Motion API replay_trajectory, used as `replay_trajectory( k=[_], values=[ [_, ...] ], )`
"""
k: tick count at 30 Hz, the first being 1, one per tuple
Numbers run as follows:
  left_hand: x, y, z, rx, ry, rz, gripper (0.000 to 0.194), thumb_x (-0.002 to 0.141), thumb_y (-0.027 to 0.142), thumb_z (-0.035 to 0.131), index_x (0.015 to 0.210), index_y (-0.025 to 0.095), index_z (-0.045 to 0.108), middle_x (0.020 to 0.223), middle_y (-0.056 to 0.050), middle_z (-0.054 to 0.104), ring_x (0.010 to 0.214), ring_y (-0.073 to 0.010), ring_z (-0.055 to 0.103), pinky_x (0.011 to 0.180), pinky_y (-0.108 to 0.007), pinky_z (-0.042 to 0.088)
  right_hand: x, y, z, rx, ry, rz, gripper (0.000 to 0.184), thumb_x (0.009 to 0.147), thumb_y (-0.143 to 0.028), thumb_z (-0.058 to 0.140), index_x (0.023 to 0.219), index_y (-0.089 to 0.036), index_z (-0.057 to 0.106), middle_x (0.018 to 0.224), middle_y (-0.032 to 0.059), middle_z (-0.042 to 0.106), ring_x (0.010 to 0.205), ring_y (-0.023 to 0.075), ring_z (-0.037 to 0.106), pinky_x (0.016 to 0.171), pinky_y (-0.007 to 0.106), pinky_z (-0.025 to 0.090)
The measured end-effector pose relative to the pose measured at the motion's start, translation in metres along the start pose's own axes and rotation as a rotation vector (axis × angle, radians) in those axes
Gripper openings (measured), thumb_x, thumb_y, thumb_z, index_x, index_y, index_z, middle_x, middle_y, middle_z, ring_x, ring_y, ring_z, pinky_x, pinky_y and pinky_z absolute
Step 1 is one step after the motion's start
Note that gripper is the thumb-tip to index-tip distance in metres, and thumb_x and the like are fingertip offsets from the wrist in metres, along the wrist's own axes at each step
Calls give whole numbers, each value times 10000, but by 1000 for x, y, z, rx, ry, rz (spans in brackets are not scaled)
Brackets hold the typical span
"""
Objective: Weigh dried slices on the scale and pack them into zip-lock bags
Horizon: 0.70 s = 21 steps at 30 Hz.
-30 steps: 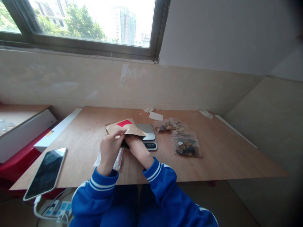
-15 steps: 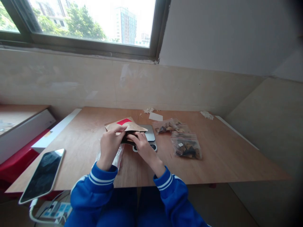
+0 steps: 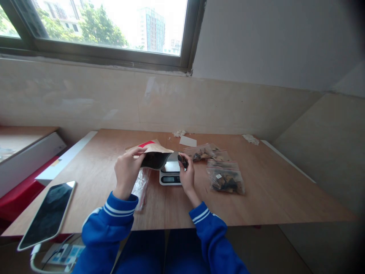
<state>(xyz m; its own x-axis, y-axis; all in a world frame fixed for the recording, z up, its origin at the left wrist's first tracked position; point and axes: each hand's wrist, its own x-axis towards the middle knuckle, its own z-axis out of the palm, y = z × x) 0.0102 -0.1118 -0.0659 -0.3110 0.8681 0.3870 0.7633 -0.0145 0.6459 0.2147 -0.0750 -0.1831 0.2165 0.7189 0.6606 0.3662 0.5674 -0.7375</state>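
My left hand [image 3: 127, 171] grips the rim of a brown paper pouch [image 3: 152, 154] with a red label and holds it tilted, its dark mouth facing right. My right hand [image 3: 186, 175] is just right of the mouth, above the small digital scale [image 3: 170, 173], and pinches a small dark piece [image 3: 181, 158] between its fingers. A clear plastic bag [image 3: 141, 186] lies flat on the wooden table [image 3: 256, 198] under my left wrist.
Two clear zip bags of dark dried pieces [image 3: 226, 178] lie right of the scale. A white card [image 3: 188, 141] and crumpled scraps [image 3: 251, 139] sit near the wall. A phone [image 3: 47, 215] rests at the table's left corner, with a power strip [image 3: 64, 253] below.
My right hand has come out of the pouch and moved right, pinching a dark piece. The pouch has been lifted and tilted, uncovering the scale.
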Motion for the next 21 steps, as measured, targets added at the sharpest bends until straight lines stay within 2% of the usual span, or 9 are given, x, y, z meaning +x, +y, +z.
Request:
replay_trajectory(
  k=[4,8,15,21],
  values=[
    [1,-1,-2,1,0,0,213,824,355,599,962,314,756,917,14,767,854,-215,710,710,-272,464,13,23,12,40,-213,46,250,893,-219,527,1128,-187,605,1106,105,646,1062,218,611,949,379,491],
    [1,-3,-2,-11,-8,-5,213,826,359,596,961,314,754,930,12,767,850,-211,712,727,-269,474,20,34,17,-82,-360,2,269,891,-214,520,1136,-201,628,1099,103,661,1058,230,608,944,389,480],
    [1,-4,-5,-4,-12,1,217,827,360,598,977,318,749,947,19,768,855,-209,715,744,-271,484,28,43,11,-299,-396,25,280,909,-262,532,1152,-162,629,1137,126,677,1084,240,596,954,403,443],
    [-1,-5,-5,-17,-19,19,210,830,351,593,969,322,748,938,31,768,839,-198,717,741,-263,489,35,55,8,-356,-408,117,378,985,-388,384,1142,-160,641,1174,126,665,1145,229,564,1019,398,380]
  ],
)
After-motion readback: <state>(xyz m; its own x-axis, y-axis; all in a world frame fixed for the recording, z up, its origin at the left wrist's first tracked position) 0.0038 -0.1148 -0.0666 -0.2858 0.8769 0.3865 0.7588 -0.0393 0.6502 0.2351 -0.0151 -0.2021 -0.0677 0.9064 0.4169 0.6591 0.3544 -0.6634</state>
